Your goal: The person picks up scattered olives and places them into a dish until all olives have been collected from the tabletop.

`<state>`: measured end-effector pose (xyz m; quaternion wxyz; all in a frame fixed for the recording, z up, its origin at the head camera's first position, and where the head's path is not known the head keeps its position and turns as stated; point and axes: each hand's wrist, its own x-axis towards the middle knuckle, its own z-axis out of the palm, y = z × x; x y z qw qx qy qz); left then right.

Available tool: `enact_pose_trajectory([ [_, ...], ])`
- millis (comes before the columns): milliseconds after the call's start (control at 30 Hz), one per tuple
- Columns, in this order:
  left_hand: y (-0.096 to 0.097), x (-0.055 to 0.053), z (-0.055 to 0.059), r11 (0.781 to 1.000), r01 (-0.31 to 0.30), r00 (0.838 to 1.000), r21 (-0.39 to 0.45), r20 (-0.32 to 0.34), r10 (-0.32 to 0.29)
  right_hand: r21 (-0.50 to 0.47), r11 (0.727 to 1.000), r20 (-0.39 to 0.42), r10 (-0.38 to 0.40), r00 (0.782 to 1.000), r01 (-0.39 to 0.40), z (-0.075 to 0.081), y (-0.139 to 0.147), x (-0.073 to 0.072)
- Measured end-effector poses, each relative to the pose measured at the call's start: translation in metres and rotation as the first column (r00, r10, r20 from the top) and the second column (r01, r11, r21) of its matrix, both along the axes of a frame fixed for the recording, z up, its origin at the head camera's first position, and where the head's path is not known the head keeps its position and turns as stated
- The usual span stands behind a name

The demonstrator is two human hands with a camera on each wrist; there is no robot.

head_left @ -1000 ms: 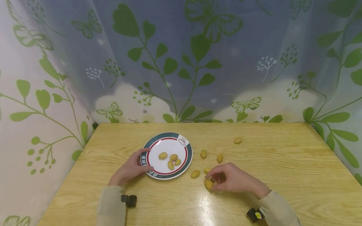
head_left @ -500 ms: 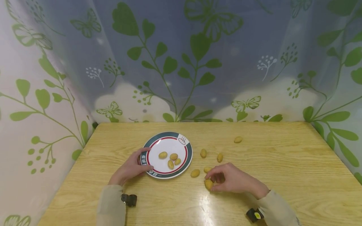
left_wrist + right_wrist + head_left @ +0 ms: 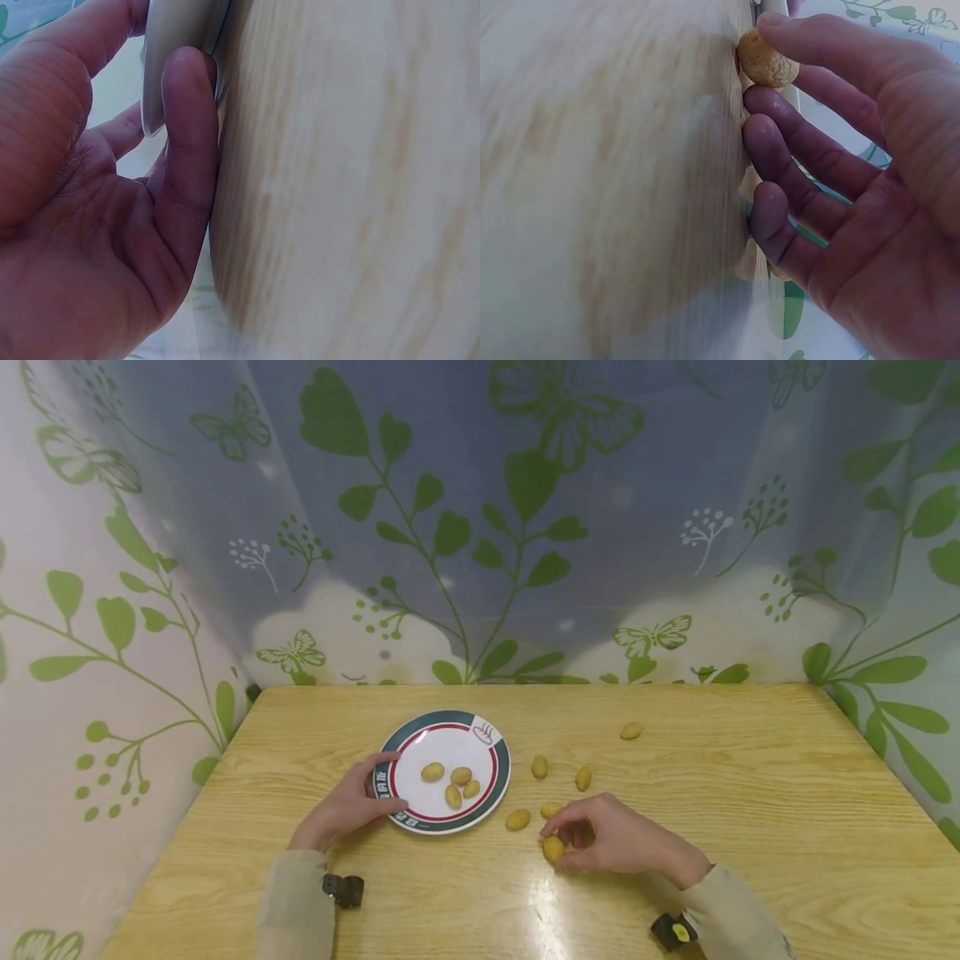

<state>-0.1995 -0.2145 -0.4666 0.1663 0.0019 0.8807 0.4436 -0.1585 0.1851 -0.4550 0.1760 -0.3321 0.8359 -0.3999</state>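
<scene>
My left hand (image 3: 343, 802) grips the left edge of a white plate (image 3: 450, 739) with a dark green rim and a red ring. In the left wrist view, a finger lies under the plate's edge (image 3: 154, 90). Several small yellow potatoes (image 3: 453, 797) lie on the plate. To the right of the plate, my right hand (image 3: 622, 837) pinches another small potato (image 3: 553, 849) between thumb and forefinger, low over the table. The right wrist view shows this potato (image 3: 765, 61) as wrinkled, with the other fingers curved beside it, close to the tabletop.
Several more small potatoes (image 3: 517, 820) lie scattered on the wooden table (image 3: 750, 793), right of the plate; one potato (image 3: 632, 731) sits farther back. A patterned curtain (image 3: 480, 568) hangs behind the table, with patterned cloth (image 3: 112, 693) along the left side.
The right hand and its potato have shifted only very slightly. The left hand and plate stay in place.
</scene>
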Motion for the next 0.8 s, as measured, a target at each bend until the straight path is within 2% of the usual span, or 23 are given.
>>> enact_pose_trajectory([
  [333, -0.0002, 0.0008, -0.0004, 1.000, 0.002, 1.000, -0.015, 0.002, -0.002, -0.041, 0.999, 0.012, -0.032, 0.999, 0.032, 0.0017, 0.0019, 0.0004],
  [567, -0.0007, 0.0012, -0.0003, 1.000, 0.004, 1.000, -0.015, -0.003, -0.005, -0.085, 0.994, -0.057, -0.072, 0.996, 0.067, 0.0022, 0.0039, -0.0011],
  [800, 0.0002, 0.0023, 0.0017, 1.000, 0.007, 1.000, -0.009, -0.002, -0.007, -0.087, 0.989, -0.082, -0.126, 0.989, 0.119, 0.0007, 0.0070, -0.0055],
])
